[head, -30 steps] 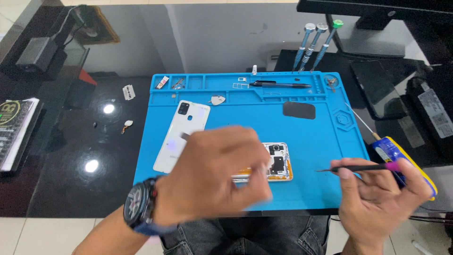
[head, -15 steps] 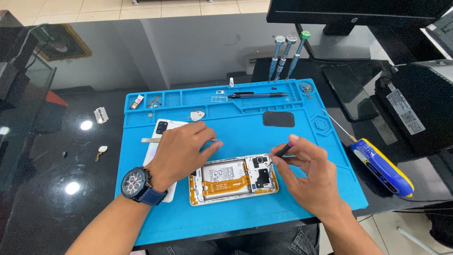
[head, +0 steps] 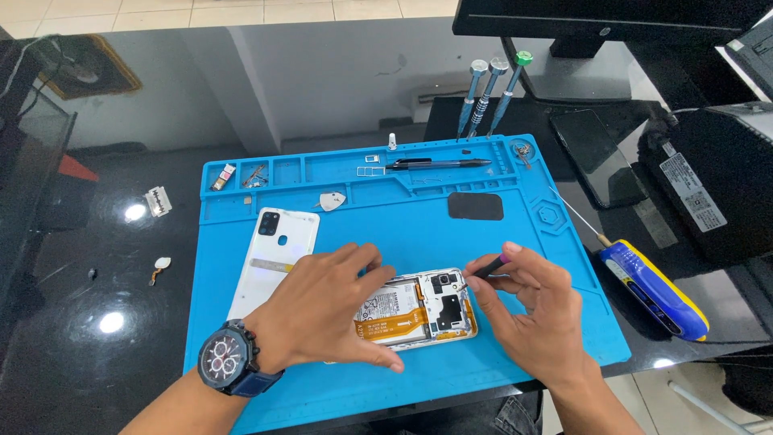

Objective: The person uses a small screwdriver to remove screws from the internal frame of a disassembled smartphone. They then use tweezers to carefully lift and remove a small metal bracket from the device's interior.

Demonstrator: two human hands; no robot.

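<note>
Near the front edge of the blue work mat (head: pixel 515 242), an opened phone (head: pixel 419 310) lies flat with its back removed, exposing the battery, an orange flex ribbon and the board around the camera. The left hand (head: pixel 322 310) rests spread over the phone's left half, fingers flat, pinning the phone to the mat rather than closing around it. The right hand (head: pixel 531 306) pinches a thin dark tool (head: pixel 489 270) between thumb and fingertips, its tip at the phone's upper right corner.

Handling judgement: the phone appears light, stiff and flat, and likely to slide on the mat unless pinned. The exposed ribbon and board look fragile; hold the phone by its outer frame edges, not by its internals.

The white back cover (head: pixel 274 258) lies just left of the phone, partly under the left hand. Three screwdrivers (head: pixel 491 97) stand at the mat's far edge.
</note>
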